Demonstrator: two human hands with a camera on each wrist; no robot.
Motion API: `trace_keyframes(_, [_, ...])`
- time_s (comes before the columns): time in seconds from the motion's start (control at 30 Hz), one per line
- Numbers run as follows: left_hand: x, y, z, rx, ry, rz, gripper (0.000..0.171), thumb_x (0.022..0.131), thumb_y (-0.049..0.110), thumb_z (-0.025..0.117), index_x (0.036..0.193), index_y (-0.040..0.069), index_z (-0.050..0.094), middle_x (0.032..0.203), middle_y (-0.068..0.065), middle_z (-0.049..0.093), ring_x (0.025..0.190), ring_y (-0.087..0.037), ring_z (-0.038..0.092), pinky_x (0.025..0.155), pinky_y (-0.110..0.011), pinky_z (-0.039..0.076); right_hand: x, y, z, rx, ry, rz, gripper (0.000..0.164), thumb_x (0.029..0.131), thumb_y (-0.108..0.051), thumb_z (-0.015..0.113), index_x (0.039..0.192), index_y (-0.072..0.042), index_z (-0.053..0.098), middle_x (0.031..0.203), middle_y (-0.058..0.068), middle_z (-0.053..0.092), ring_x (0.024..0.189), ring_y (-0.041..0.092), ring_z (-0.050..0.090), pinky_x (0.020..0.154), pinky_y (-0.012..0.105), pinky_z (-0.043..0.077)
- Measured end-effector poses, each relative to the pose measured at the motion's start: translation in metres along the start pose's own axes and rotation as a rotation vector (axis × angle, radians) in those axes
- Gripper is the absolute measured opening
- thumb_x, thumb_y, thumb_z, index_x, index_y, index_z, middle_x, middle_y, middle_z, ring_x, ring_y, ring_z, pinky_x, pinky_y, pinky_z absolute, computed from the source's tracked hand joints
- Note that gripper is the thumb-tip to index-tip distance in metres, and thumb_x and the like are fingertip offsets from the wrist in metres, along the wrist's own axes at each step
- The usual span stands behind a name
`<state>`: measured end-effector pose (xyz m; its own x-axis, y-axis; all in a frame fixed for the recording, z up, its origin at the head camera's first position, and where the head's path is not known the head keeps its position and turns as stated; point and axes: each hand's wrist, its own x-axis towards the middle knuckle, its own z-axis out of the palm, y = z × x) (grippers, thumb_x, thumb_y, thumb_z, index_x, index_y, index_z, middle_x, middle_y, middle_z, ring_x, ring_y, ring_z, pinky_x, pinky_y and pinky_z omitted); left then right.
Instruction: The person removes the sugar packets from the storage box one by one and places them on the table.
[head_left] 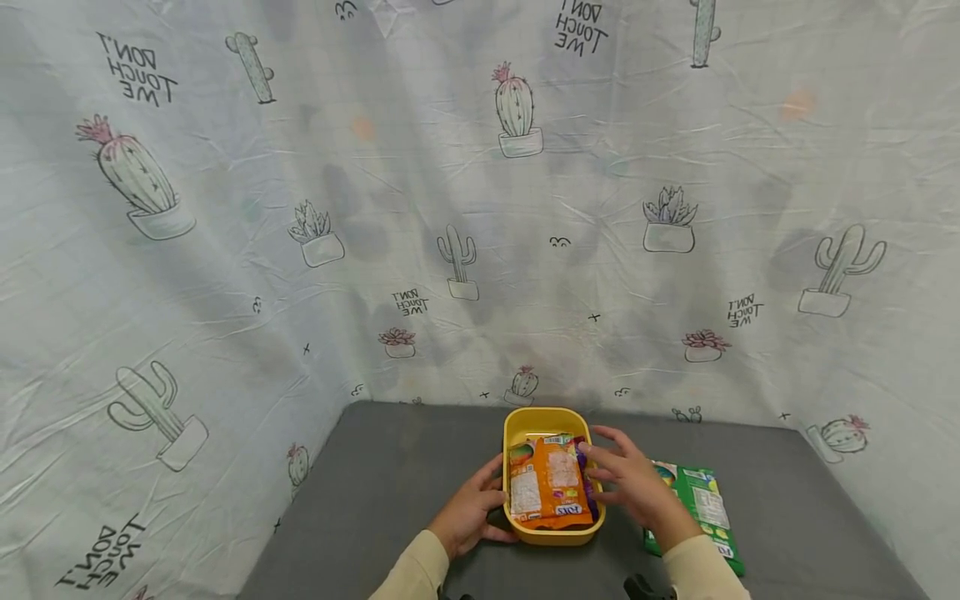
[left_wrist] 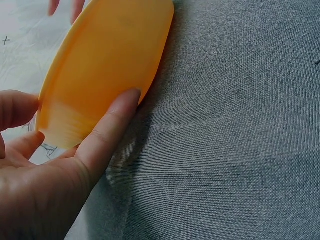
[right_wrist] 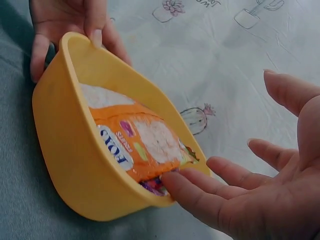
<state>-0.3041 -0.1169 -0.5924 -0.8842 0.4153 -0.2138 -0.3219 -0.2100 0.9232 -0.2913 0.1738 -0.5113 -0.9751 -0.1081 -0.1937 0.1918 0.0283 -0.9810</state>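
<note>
A yellow plastic tub (head_left: 555,538) stands on the grey cloth, with orange snack packets (head_left: 551,479) lying inside it. Part of a purple packet (head_left: 589,483) shows under them at the right wall. My left hand (head_left: 474,510) holds the tub's near left side, its thumb (left_wrist: 112,120) along the outer wall and its fingers toward the rim. Over the right rim is my right hand (head_left: 633,479), fingers spread and gripping nothing; in the right wrist view its nearest fingertip reaches the packets' edge. A green packet (head_left: 708,504) lies partly behind the right forearm.
The grey cloth surface (head_left: 405,467) extends around the tub. A white curtain (head_left: 570,275) printed with cactus drawings hangs behind and along both sides. A small dark object (head_left: 639,587) shows at the bottom edge of the head view, near the right sleeve.
</note>
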Motion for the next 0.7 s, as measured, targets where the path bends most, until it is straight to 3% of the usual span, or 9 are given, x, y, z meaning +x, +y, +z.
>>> trace_keyframes(0.33, [0.005,0.000,0.002,0.012,0.005,0.000,0.079,0.107,0.002,0.056,0.176,0.012,0.019,0.162,-0.027,0.042,0.133,-0.044,0.057,0.081,-0.071,0.058,0.013,0.002,0.005,-0.019,-0.014,-0.005,0.092,0.102,-0.052,0.075,0.169,-0.007,0.029,0.162,0.036,0.034,0.144,0.062,0.042,0.096,0.069,0.055])
trace_keyframes(0.7, [0.011,0.000,0.008,0.019,0.031,0.001,0.079,0.108,0.002,0.057,0.176,0.012,0.019,0.160,-0.026,0.044,0.134,-0.044,0.056,0.083,-0.072,0.058,0.022,0.002,-0.001,-0.034,-0.014,0.010,0.090,0.103,-0.053,0.073,0.168,-0.007,0.031,0.162,0.035,0.039,0.142,0.059,0.045,0.097,0.068,0.054])
